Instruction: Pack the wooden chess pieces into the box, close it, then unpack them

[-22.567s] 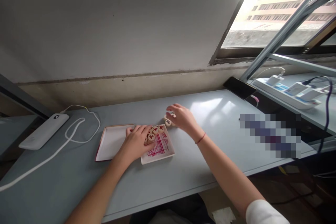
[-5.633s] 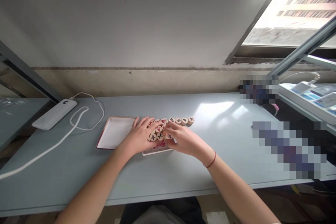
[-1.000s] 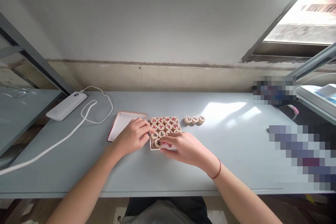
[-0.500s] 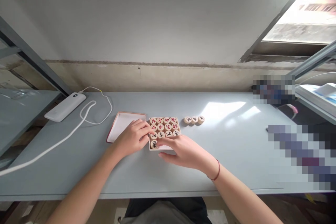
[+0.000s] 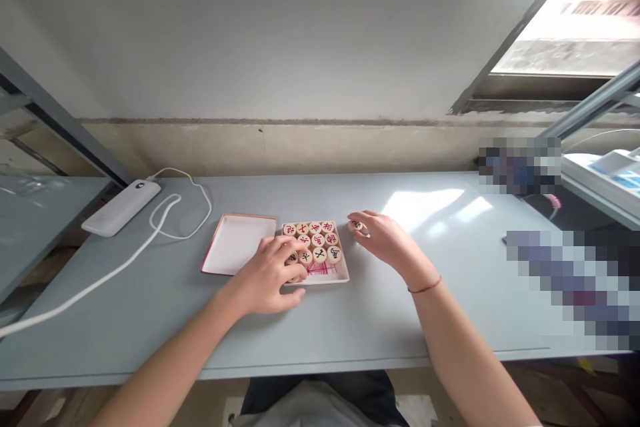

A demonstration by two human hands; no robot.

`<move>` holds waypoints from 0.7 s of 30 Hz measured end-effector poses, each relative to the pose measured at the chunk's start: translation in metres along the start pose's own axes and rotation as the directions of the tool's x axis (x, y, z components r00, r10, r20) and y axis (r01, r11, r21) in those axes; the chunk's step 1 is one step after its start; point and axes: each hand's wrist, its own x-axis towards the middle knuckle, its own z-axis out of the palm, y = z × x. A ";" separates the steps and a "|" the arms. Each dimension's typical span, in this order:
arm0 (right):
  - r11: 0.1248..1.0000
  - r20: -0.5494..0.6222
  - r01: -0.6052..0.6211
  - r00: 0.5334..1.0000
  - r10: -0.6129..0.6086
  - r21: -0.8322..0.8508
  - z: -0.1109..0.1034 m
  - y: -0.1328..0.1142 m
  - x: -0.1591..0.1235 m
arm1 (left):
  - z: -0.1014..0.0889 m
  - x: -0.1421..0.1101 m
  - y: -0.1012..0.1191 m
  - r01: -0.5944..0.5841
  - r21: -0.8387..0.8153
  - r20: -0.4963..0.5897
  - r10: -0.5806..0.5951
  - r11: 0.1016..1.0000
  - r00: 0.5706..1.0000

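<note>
A shallow white box [image 5: 336, 276] with red lines on its bottom lies on the grey table [image 5: 350, 320] and holds several round wooden chess pieces [image 5: 320, 240] in rows. My left hand [image 5: 273, 273] rests on the box's left front part, fingers curled over the pieces there. My right hand [image 5: 383, 240] is to the right of the box, fingers curved around the loose pieces on the table; one loose piece [image 5: 355, 225] shows at its fingertips. The box's white lid [image 5: 235, 252] lies open side up, just left of the box.
A white power bank [image 5: 120, 207] with a looping white cable [image 5: 165, 220] lies at the back left. A metal shelf frame [image 5: 55, 127] stands on the left. White chargers [image 5: 615, 163] sit on a shelf at the right under the window.
My right hand has left the box's front edge and moved right and back to the loose pieces. My left hand has slid onto the box's left front corner.
</note>
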 end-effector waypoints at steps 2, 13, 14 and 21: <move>1.000 -0.002 -0.016 1.000 0.016 -0.007 0.002 0.001 0.002 | 0.000 0.001 0.000 0.006 0.004 -0.013 -0.006 1.000 1.000; 0.798 -0.087 0.199 0.979 -0.182 0.568 0.002 -0.039 -0.010 | -0.003 0.035 0.008 0.148 -0.202 -0.187 -0.186 0.968 0.965; 0.765 -0.064 0.194 0.978 -0.196 0.614 0.002 -0.043 -0.012 | -0.002 0.037 0.008 0.136 -0.201 -0.212 -0.179 0.970 0.961; 0.753 -0.054 0.187 0.979 -0.197 0.630 -0.001 -0.040 -0.012 | -0.004 0.029 0.010 0.144 -0.278 -0.214 -0.207 0.950 0.955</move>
